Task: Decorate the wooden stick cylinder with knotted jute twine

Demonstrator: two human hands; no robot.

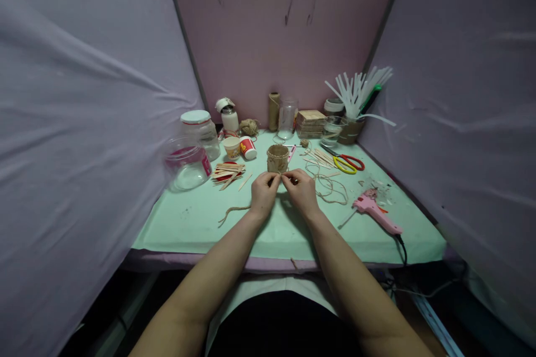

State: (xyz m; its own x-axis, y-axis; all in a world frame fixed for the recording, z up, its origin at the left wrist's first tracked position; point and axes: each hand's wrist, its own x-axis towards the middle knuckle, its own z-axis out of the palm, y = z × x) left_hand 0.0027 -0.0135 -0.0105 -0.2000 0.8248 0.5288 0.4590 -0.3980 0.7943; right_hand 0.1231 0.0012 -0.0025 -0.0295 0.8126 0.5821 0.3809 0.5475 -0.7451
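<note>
In the head view a small brown cup (277,156) with a braided-looking rim stands upright in front of me. Close against its near side, my left hand (263,194) and my right hand (302,194) meet fingertip to fingertip, both closed in a pinch. Jute twine (233,210) trails out to the left from under my left hand, and it appears to run between the pinched fingers. Loose twine (335,192) lies in loops beside my right hand. The fingers hide the exact bit they grip.
Right of my hands lie scissors (349,163) and a pink glue gun (377,212) with a cord. To the left are wooden sticks (228,174), paper cups (248,148) and a clear jar (188,170). White glue sticks (355,92) stand at the back right.
</note>
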